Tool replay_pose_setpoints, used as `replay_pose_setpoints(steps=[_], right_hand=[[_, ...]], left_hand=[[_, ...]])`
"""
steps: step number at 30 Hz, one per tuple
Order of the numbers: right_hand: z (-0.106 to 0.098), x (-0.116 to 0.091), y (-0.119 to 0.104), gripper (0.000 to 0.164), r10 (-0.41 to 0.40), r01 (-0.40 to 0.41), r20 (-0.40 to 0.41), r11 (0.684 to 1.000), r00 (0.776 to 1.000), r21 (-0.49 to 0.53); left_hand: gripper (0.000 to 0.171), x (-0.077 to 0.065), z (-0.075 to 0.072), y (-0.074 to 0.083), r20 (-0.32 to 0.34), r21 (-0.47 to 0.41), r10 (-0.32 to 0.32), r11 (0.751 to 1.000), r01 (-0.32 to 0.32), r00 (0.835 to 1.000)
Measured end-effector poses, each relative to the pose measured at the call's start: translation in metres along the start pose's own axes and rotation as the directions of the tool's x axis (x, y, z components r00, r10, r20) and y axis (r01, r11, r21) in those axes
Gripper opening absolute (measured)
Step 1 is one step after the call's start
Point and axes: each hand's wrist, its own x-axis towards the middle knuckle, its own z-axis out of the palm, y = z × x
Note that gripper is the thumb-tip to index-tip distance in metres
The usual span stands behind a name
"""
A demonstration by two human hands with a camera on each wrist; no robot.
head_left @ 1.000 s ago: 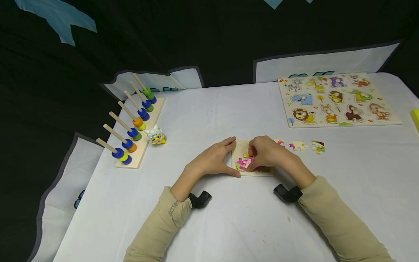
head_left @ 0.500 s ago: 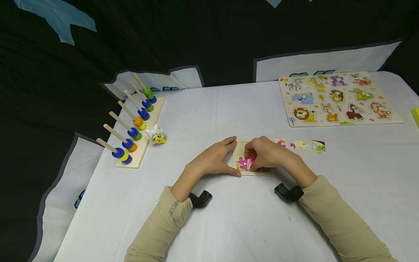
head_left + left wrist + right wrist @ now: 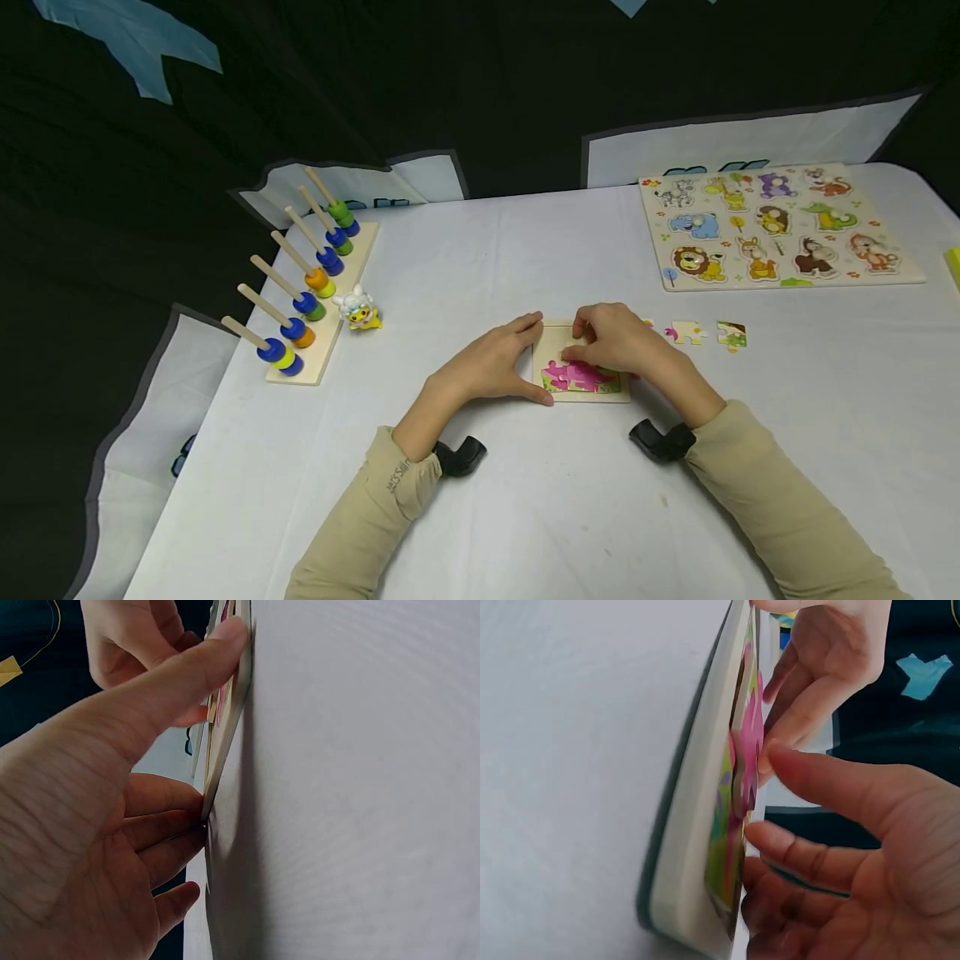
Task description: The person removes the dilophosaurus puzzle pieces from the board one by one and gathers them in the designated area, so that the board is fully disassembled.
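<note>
My left hand point(image 3: 491, 360) grips the left side of a small wooden jigsaw tray point(image 3: 551, 337), thumb at the near corner and fingers at the far one. Pink and green puzzle pieces fill the near part of the tray. Over it bends my right hand point(image 3: 618, 337), fingers curled. In the right wrist view, a pink puzzle piece point(image 3: 747, 761) sits raised above the piece below it, the thumb point(image 3: 802, 769) at its face and the index fingertip close to its end. A yellow bit shows beside that thumb in the head view.
Loose jigsaw pieces point(image 3: 684, 332) lie right of the tray, one partly covered by my right hand. An animal peg puzzle board point(image 3: 780, 225) is at the back right. At left stand a peg rack point(image 3: 330, 333) with coloured rings and a small white-and-yellow figurine point(image 3: 358, 310).
My right hand has shifted slightly away from me, its thumb higher on the tray, uncovering more of the pink pieces. The left hand and tray have stayed put.
</note>
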Motion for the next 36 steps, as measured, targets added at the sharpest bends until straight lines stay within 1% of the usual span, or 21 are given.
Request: replay_pose_setpoints(steps=[3, 10, 14, 22, 31, 36], right_hand=[[0.0015, 0.002, 0.0011, 0.031, 0.029, -0.029, 0.016, 0.999, 0.999, -0.015], [0.0019, 0.0064, 0.004, 0.026, 0.036, -0.037, -0.024, 0.999, 0.999, -0.034], [-0.0002, 0.0063, 0.0039, 0.026, 0.047, -0.047, -0.024, 0.999, 0.999, -0.027], [-0.0028, 0.003, 0.0045, 0.027, 0.027, -0.027, 0.0, 1.0, 1.0, 0.008], [-0.0019, 0.0016, 0.0022, 0.03, 0.008, -0.008, 0.015, 1.0, 1.0, 0.005], [-0.0007, 0.0035, 0.0022, 0.031, 0.022, -0.022, 0.029, 1.0, 0.999, -0.003]], left_hand=[[0.105, -0.0001, -0.0002, -0.0002, -0.002, -0.002, 0.002, 1.0, -0.002, 1.0], [0.105, 0.0004, -0.0004, 0.0003, -0.001, -0.005, -0.002, 1.0, 0.002, 1.0], [0.105, 0.0015, -0.0004, 0.0012, 0.002, -0.007, -0.003, 1.0, 0.003, 1.0], [0.105, 0.0021, 0.0002, 0.0017, 0.001, -0.004, -0.006, 1.0, 0.006, 1.0], [0.104, 0.0001, 0.0001, 0.0011, 0.004, -0.011, -0.014, 1.0, 0.014, 1.0], [0.104, -0.0004, 0.0006, 0.0004, 0.003, -0.01, -0.006, 1.0, 0.006, 1.0]])
